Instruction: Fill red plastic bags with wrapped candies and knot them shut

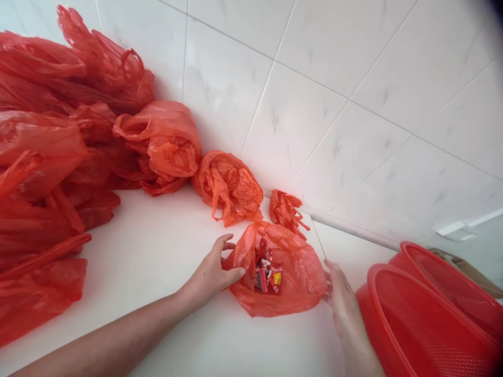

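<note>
A red plastic bag (301, 269) stands on the white table with its mouth spread wide. Several small wrapped snack packets (271, 275) lie inside it, one with yellow print. My left hand (218, 267) is at the bag's left rim, fingers apart, the thumb resting over the edge. On the opposite side, my right hand (338, 288) touches the bag's right edge with its fingers loosely apart; some fingertips are hidden behind the plastic. Just behind the bag lies a small crumpled red bag (283, 208).
Two red plastic baskets (424, 314) stand at the right. Crumpled red bags (230, 186) line the tiled wall (314, 104), with a large heap of red plastic bags (43, 157) at the left. The white table (157, 246) runs beneath them.
</note>
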Demonstrator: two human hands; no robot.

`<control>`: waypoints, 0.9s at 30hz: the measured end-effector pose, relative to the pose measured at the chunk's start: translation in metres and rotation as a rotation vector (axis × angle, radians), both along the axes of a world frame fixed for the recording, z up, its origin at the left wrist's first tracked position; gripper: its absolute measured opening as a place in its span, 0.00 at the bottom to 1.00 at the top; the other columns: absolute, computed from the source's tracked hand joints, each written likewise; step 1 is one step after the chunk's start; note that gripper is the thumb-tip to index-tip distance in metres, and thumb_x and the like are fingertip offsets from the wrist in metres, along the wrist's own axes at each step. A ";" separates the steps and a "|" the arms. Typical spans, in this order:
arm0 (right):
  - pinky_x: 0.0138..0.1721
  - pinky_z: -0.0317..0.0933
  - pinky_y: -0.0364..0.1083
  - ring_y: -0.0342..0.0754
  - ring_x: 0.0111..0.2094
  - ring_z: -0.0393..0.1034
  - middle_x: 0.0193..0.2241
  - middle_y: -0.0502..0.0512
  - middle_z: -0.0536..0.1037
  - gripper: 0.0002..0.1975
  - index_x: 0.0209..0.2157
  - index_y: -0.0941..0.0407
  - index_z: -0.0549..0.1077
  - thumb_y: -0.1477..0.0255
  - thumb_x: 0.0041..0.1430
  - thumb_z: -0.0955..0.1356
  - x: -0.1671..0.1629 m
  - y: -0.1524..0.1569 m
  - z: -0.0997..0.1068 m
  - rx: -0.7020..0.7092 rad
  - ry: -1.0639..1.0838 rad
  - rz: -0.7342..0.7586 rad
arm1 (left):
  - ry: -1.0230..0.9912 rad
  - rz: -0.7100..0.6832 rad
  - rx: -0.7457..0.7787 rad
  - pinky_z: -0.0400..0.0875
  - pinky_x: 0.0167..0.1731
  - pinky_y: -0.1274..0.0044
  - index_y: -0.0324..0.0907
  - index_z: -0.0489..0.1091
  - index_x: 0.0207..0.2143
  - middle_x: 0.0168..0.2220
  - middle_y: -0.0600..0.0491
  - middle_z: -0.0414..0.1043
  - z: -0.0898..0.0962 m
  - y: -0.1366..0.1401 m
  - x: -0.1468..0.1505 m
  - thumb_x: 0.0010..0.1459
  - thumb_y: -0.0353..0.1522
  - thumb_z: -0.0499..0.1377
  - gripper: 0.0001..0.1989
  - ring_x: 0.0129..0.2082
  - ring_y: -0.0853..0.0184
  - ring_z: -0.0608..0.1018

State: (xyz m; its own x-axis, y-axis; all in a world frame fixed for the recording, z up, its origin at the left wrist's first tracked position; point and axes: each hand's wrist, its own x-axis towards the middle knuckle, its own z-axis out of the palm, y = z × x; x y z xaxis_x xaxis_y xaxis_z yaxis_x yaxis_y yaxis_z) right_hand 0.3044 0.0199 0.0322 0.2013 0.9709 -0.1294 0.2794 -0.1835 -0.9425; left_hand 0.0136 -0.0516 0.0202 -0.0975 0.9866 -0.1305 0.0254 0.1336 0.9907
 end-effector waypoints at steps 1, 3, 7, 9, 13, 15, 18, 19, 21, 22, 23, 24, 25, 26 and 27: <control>0.36 0.66 0.48 0.54 0.44 0.71 0.48 0.59 0.74 0.36 0.58 0.52 0.62 0.44 0.54 0.60 0.003 0.002 -0.007 -0.076 0.092 0.015 | -0.003 0.000 -0.055 0.72 0.31 0.75 0.48 0.44 0.61 0.58 0.43 0.57 0.004 -0.001 -0.003 0.51 0.41 0.61 0.39 0.40 0.63 0.75; 0.29 0.64 0.46 0.53 0.37 0.72 0.40 0.58 0.77 0.33 0.51 0.54 0.67 0.45 0.53 0.62 0.006 0.004 -0.013 -0.170 0.250 0.070 | -0.052 -0.030 -0.163 0.70 0.28 0.76 0.48 0.43 0.61 0.55 0.43 0.61 0.013 -0.003 -0.011 0.51 0.43 0.61 0.41 0.37 0.64 0.76; 0.26 0.61 0.45 0.49 0.30 0.70 0.31 0.53 0.77 0.18 0.37 0.53 0.73 0.53 0.54 0.67 0.000 0.003 0.002 -0.162 0.373 0.289 | -0.352 -0.129 -0.251 0.70 0.32 0.76 0.48 0.47 0.60 0.49 0.45 0.69 0.025 -0.014 -0.022 0.53 0.43 0.61 0.37 0.36 0.65 0.77; 0.28 0.62 0.44 0.48 0.30 0.70 0.31 0.52 0.77 0.14 0.35 0.53 0.73 0.57 0.54 0.68 -0.005 0.004 0.013 -0.202 0.365 0.407 | -0.469 -0.144 -0.242 0.70 0.33 0.76 0.48 0.52 0.58 0.47 0.47 0.71 0.030 -0.017 -0.024 0.51 0.40 0.63 0.35 0.37 0.65 0.77; 0.32 0.63 0.45 0.49 0.32 0.71 0.31 0.54 0.78 0.14 0.35 0.55 0.73 0.62 0.48 0.73 -0.014 0.018 0.025 -0.278 0.324 0.490 | -0.505 -0.053 -0.106 0.69 0.27 0.79 0.47 0.58 0.54 0.42 0.50 0.73 0.047 -0.002 -0.024 0.48 0.33 0.67 0.32 0.30 0.69 0.77; 0.32 0.63 0.45 0.48 0.30 0.71 0.30 0.53 0.77 0.13 0.32 0.56 0.72 0.64 0.46 0.73 -0.017 0.030 0.028 -0.220 0.369 0.431 | -0.503 0.065 0.001 0.69 0.26 0.81 0.45 0.60 0.51 0.38 0.51 0.74 0.061 0.016 -0.025 0.47 0.28 0.66 0.29 0.29 0.71 0.76; 0.31 0.62 0.43 0.45 0.30 0.69 0.30 0.52 0.76 0.10 0.29 0.56 0.72 0.66 0.47 0.73 -0.022 0.049 0.038 -0.058 0.474 0.359 | -0.509 0.204 0.120 0.70 0.29 0.83 0.42 0.62 0.48 0.36 0.51 0.74 0.091 0.047 -0.031 0.47 0.23 0.64 0.25 0.30 0.73 0.76; 0.32 0.62 0.43 0.45 0.31 0.69 0.31 0.52 0.76 0.09 0.29 0.56 0.72 0.67 0.48 0.72 -0.024 0.053 0.043 -0.005 0.495 0.347 | -0.508 0.218 0.150 0.70 0.29 0.83 0.41 0.63 0.47 0.37 0.50 0.74 0.102 0.056 -0.032 0.48 0.22 0.63 0.24 0.30 0.74 0.76; 0.32 0.63 0.44 0.46 0.33 0.69 0.34 0.53 0.76 0.08 0.30 0.56 0.72 0.68 0.49 0.71 -0.027 0.058 0.056 0.095 0.519 0.315 | -0.497 0.214 0.227 0.71 0.29 0.82 0.40 0.64 0.45 0.38 0.49 0.74 0.124 0.066 -0.034 0.47 0.20 0.62 0.22 0.29 0.74 0.75; 0.32 0.63 0.44 0.46 0.33 0.69 0.34 0.53 0.76 0.07 0.30 0.56 0.72 0.68 0.49 0.70 -0.028 0.058 0.062 0.139 0.522 0.294 | -0.487 0.205 0.285 0.71 0.30 0.82 0.40 0.64 0.44 0.38 0.50 0.73 0.133 0.069 -0.034 0.47 0.20 0.62 0.22 0.30 0.74 0.76; 0.32 0.63 0.44 0.46 0.33 0.69 0.34 0.53 0.75 0.07 0.30 0.56 0.71 0.69 0.49 0.70 -0.029 0.058 0.068 0.176 0.516 0.271 | -0.473 0.188 0.352 0.71 0.30 0.82 0.41 0.65 0.44 0.38 0.51 0.73 0.142 0.069 -0.033 0.46 0.20 0.63 0.22 0.30 0.74 0.76; 0.31 0.63 0.44 0.45 0.32 0.69 0.32 0.52 0.75 0.07 0.30 0.56 0.70 0.69 0.48 0.70 -0.029 0.058 0.072 0.202 0.494 0.248 | -0.454 0.165 0.417 0.71 0.31 0.82 0.41 0.65 0.44 0.38 0.51 0.73 0.149 0.068 -0.032 0.46 0.21 0.63 0.22 0.31 0.74 0.76; 0.31 0.64 0.44 0.45 0.31 0.68 0.31 0.51 0.75 0.07 0.29 0.55 0.70 0.69 0.48 0.70 -0.029 0.057 0.075 0.216 0.455 0.219 | -0.430 0.137 0.469 0.71 0.31 0.82 0.41 0.66 0.44 0.38 0.52 0.72 0.154 0.065 -0.031 0.46 0.22 0.64 0.22 0.31 0.74 0.75; 0.31 0.64 0.44 0.45 0.30 0.68 0.29 0.50 0.74 0.08 0.29 0.55 0.69 0.68 0.47 0.70 -0.028 0.057 0.077 0.219 0.401 0.188 | -0.402 0.110 0.503 0.71 0.31 0.81 0.42 0.66 0.44 0.40 0.52 0.72 0.158 0.063 -0.030 0.46 0.23 0.65 0.22 0.32 0.74 0.75; 0.31 0.65 0.45 0.45 0.29 0.68 0.29 0.50 0.74 0.08 0.30 0.54 0.69 0.67 0.47 0.70 -0.027 0.056 0.077 0.223 0.338 0.152 | -0.368 0.085 0.514 0.71 0.32 0.81 0.42 0.67 0.44 0.41 0.52 0.72 0.160 0.060 -0.029 0.45 0.24 0.65 0.22 0.32 0.73 0.75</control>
State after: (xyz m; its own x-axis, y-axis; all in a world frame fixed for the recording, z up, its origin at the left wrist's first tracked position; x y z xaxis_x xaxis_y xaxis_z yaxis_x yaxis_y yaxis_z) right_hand 0.2769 0.0759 0.1089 0.0357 0.9980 0.0528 -0.0440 0.0544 -0.9976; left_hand -0.0150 0.0083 0.1802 -0.2176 0.9229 0.3177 -0.3183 -0.3749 0.8707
